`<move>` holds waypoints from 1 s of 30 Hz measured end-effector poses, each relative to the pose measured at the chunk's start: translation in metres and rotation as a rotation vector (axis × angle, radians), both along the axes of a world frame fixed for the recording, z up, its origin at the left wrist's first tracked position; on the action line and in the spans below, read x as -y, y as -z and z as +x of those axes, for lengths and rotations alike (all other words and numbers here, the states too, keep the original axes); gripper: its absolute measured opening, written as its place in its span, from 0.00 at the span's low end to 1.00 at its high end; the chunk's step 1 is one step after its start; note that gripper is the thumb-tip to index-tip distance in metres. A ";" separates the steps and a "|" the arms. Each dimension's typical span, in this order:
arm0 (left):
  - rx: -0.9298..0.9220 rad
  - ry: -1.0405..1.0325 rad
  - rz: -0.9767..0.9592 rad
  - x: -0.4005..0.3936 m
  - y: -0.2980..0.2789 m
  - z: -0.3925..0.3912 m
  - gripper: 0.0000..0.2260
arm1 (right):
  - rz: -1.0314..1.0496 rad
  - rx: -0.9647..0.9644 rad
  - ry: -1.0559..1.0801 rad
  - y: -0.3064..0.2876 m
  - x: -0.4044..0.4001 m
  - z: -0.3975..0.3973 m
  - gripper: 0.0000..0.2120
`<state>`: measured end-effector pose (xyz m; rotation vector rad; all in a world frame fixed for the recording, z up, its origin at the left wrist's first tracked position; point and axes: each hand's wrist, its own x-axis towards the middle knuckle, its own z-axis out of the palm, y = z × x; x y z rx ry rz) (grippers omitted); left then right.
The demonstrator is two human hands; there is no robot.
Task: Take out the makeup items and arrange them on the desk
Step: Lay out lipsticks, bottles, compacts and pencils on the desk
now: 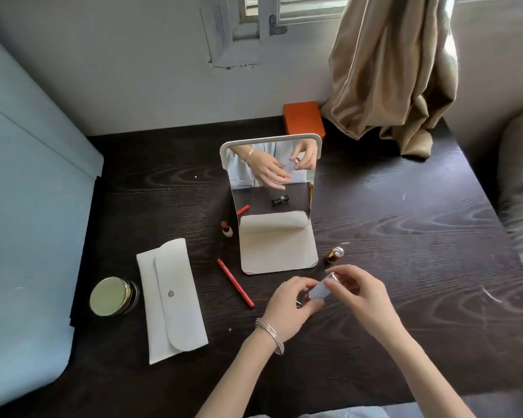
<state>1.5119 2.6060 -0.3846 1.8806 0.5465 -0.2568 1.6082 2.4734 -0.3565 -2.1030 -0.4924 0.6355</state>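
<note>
- Both hands meet low over the tabletop (405, 224), just in front of the mirror (272, 212). The left hand (287, 306) curls its fingers (296, 289) round the lower end of a small pale tube (319, 289); the right hand (360, 294) pinches the upper end between thumb and fingertips. That two-ended hold looks like a cap being twisted or pulled, though I cannot tell which.
- The tube is held off the wood, not yet set down.
- Items already out lie spread round the mirror, probably so that each can be reached: a red pencil (235, 282) lies slantwise left of its base, a small bottle (226, 229) stands near its left edge, a gold lipstick (334, 254) lies near its right corner, a round gold-lidded jar (112, 297) sits far left.
- The white pouch (171, 300) lies flat between jar and pencil, flap closed; what remains inside is hidden.
- The mirror leans back on its folded base, reflecting the hands.
- The tabletop is dark wood grain with scuffs at the right. An orange box (304, 119) sits at the back by a tan curtain (393, 70), under a window in a pale wall.
</note>
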 end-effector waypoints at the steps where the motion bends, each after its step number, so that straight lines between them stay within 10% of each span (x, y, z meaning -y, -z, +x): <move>1: -0.022 0.004 -0.057 -0.001 -0.004 -0.002 0.13 | 0.050 -0.074 0.021 -0.002 -0.005 -0.004 0.02; 12: -0.041 -0.268 -0.587 0.000 -0.019 -0.038 0.11 | 0.112 -0.342 0.261 0.016 -0.036 0.002 0.11; 20: -0.075 -0.432 -0.445 -0.020 -0.005 -0.079 0.08 | 0.122 -0.644 0.017 0.026 -0.020 0.003 0.07; 30: -0.075 -0.521 -0.251 -0.019 -0.004 -0.067 0.08 | -0.338 0.182 -0.142 0.082 -0.032 -0.021 0.09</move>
